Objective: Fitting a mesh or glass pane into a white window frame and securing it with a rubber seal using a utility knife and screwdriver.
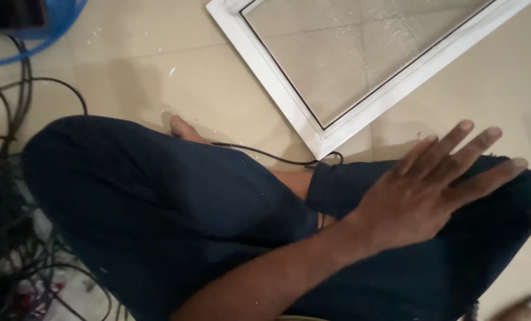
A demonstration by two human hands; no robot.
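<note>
I sit cross-legged on a beige tiled floor in dark blue trousers [158,202]. My left hand [432,190] reaches across from the lower left and lies flat over my right knee, fingers spread and pointing to the upper right, holding nothing. A white-framed glass panel [313,122] lies on the floor just beyond my legs, its near corner close to my shin. A thin black cord [265,154] runs over my leg toward that corner. A bare foot [185,129] shows behind my left knee. My right hand is out of sight.
A tangle of dark cables [10,238] covers the floor at the left. A blue hose [45,41] curves in the upper left corner. A blurred shape [524,306] sits at the lower right edge; I cannot make it out.
</note>
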